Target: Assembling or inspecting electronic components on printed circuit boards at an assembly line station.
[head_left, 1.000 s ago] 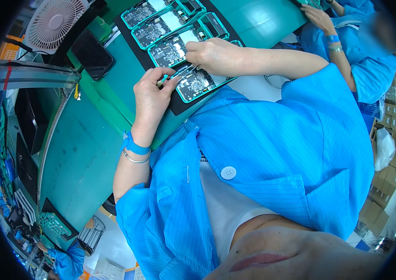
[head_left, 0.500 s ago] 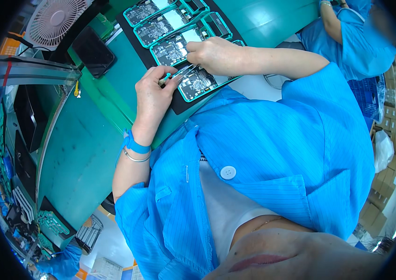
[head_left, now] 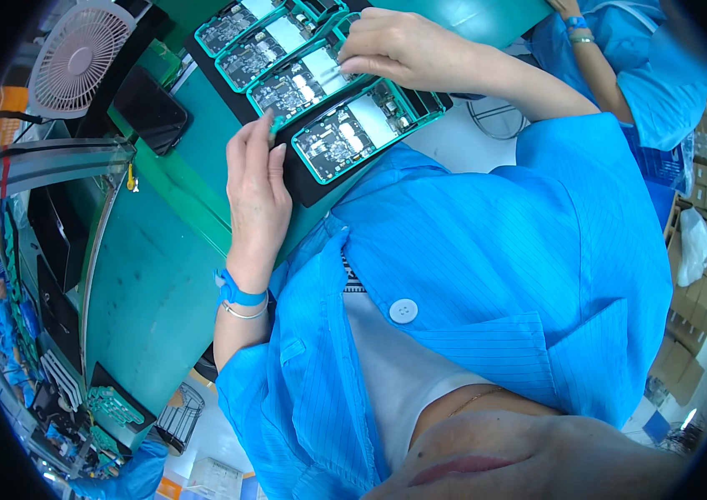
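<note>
My left hand [head_left: 258,187] is at the left edge of a row of phone-like devices, its fingertips around a small green piece [head_left: 277,123]. My right hand [head_left: 399,48] has its fingers pinched together over the second device from the front [head_left: 291,90]; what they hold is hidden. Closest to me lies an open device [head_left: 338,143] with a teal frame, exposed circuit board and pale silver block. Neither hand covers it. Two similar open devices [head_left: 255,54] lie farther back. The row rests on a black mat [head_left: 313,193].
A black phone-like slab [head_left: 152,110] and a white fan [head_left: 82,58] stand at the left of the green table [head_left: 149,275]. A metal rail [head_left: 57,156] runs along the far left. Another person's arm [head_left: 599,75] is at the upper right, near a blue crate [head_left: 656,167].
Both hands have moved off the nearest device, the left slightly left and the right upward over the second one. The nearest device's board is now uncovered. The view has shifted a little.
</note>
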The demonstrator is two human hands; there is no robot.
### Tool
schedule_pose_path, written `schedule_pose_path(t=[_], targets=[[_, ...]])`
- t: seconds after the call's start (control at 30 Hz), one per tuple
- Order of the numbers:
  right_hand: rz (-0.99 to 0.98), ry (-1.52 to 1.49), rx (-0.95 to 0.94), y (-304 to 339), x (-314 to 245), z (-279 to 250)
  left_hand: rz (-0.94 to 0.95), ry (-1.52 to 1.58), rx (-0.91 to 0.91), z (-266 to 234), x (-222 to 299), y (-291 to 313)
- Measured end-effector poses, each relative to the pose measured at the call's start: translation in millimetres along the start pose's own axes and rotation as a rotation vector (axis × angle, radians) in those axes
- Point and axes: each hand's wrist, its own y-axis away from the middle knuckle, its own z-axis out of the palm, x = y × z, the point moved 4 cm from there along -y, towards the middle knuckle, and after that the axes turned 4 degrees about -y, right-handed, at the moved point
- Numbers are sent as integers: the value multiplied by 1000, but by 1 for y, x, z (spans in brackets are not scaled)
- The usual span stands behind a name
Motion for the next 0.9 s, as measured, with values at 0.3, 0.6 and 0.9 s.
schedule_pose_path(t=[0.3,0.6,0.9], targets=[[-229,260,-48,16,-26,24,47,-68,-1,12,9,-2],[-236,382,-93,16,-40,42,82,-98,16,19,11,-5],[-105,221,-51,15,-22,30,131,-128,-34,19,12,-2]])
